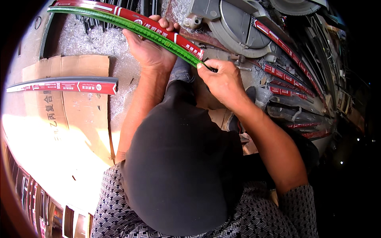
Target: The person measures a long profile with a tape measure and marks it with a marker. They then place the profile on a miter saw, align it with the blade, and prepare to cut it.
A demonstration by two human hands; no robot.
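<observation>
A long profile with red printed film (180,41) and a bright green inner face (119,23) runs across the top of the head view, slanting down to the right. My left hand (151,51) supports it from beneath, thumb on the near side and fingers curled over the far edge. At its right end, my right hand (224,81) is closed in a pinch, with the thumb touching the green tip. A short dark strip (212,69) shows between those fingers and the profile's end; how it joins the profile is hidden.
A second red-and-grey profile (63,86) lies on flattened cardboard (85,119) at left. A grey cutting machine with a round base (238,33) stands ahead. Several wrapped profiles (287,77) are stacked at right, and a toothed saw blade (295,6) shows at the top. Silvery shavings (83,43) litter the floor.
</observation>
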